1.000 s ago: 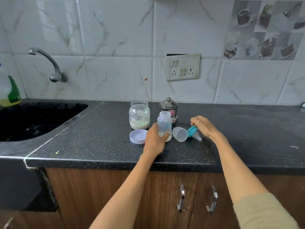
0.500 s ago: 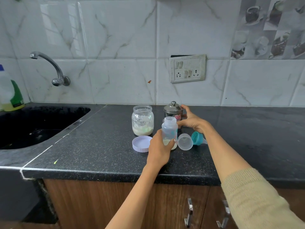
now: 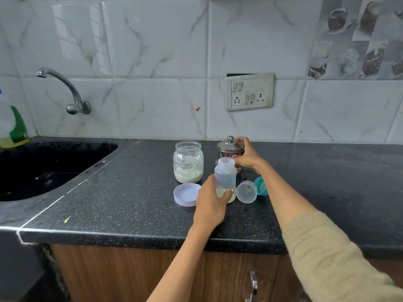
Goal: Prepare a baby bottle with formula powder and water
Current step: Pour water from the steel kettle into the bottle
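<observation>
An open clear baby bottle (image 3: pixel 225 175) with pale powder at its bottom stands on the black counter (image 3: pixel 122 199). My left hand (image 3: pixel 210 203) grips its lower part. My right hand (image 3: pixel 247 156) wraps around a lidded steel container (image 3: pixel 229 147) just behind the bottle. An open glass jar (image 3: pixel 188 162) with cream powder in its base stands to the left, its lilac lid (image 3: pixel 186 194) lying in front. The bottle's clear cap (image 3: pixel 246 191) and teal nipple ring (image 3: pixel 261 185) lie on their sides to the right of the bottle.
A black sink (image 3: pixel 43 168) with a steel tap (image 3: pixel 63 88) is at the left, and a green-labelled bottle (image 3: pixel 12 125) stands at its far corner. A switch panel (image 3: pixel 249 91) is on the tiled wall. Cabinet handles (image 3: pixel 253 284) sit below the counter edge.
My right hand left the teal nipple ring and moved back-left onto the steel container, now closing around its side. My left hand stayed on the bottle.
</observation>
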Demonstrator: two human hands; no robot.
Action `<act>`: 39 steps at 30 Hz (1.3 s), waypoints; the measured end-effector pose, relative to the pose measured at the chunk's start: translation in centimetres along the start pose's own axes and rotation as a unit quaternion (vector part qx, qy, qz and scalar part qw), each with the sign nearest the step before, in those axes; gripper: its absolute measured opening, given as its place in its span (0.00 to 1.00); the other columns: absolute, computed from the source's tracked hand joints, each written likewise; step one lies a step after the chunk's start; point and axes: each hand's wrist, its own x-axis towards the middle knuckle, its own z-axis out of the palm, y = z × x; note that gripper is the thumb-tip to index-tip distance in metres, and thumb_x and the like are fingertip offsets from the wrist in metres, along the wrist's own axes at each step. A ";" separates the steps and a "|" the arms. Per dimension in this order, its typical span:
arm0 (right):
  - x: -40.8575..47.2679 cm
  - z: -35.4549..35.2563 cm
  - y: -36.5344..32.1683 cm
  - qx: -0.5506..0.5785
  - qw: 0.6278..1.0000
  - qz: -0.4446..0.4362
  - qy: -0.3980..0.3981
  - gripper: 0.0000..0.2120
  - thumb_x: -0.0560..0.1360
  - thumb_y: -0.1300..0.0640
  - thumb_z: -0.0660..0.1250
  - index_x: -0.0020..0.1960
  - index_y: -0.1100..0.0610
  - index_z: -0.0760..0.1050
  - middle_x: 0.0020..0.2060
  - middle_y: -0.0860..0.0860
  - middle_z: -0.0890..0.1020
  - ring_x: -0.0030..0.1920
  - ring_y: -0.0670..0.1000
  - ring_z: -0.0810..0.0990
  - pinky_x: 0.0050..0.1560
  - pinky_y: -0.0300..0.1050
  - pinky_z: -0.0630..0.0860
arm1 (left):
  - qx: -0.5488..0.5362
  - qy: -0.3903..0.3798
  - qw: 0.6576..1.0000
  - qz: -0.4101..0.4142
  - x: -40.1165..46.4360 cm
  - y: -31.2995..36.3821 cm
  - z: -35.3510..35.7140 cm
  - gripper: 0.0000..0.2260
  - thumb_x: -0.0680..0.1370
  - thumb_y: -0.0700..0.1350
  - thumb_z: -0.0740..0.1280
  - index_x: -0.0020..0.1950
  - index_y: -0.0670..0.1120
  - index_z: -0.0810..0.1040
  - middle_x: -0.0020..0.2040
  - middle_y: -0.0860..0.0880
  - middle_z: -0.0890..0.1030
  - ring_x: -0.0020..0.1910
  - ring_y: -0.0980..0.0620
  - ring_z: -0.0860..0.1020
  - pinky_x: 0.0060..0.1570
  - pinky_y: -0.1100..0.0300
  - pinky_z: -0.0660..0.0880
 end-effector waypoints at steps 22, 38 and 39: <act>0.9 -1.0 0.2 -0.083 0.996 0.005 -0.016 0.45 0.64 0.61 0.78 0.74 0.55 0.57 0.71 0.55 0.67 0.69 0.55 0.68 0.65 0.46 0.66 | -0.007 -0.003 1.000 -0.008 -0.1 0.2 -0.2 0.15 0.76 0.45 0.68 0.61 0.46 0.71 0.56 0.49 0.78 0.55 0.50 0.75 0.54 0.55 0.72; 3.0 -3.7 0.1 -0.198 0.976 0.025 -0.087 0.47 0.58 0.59 0.81 0.72 0.55 0.62 0.70 0.53 0.67 0.71 0.55 0.64 0.69 0.49 0.63 | -0.008 -0.006 1.000 -0.009 0.0 0.0 -0.1 0.17 0.75 0.45 0.68 0.63 0.46 0.70 0.58 0.50 0.78 0.57 0.50 0.75 0.57 0.52 0.73; 3.1 -4.0 0.2 -0.193 0.977 0.024 -0.089 0.46 0.58 0.59 0.81 0.71 0.55 0.63 0.69 0.53 0.69 0.70 0.54 0.65 0.68 0.47 0.63 | -0.008 -0.006 1.000 -0.009 0.0 -0.1 -0.1 0.18 0.75 0.45 0.68 0.63 0.46 0.70 0.58 0.50 0.78 0.57 0.50 0.75 0.57 0.52 0.73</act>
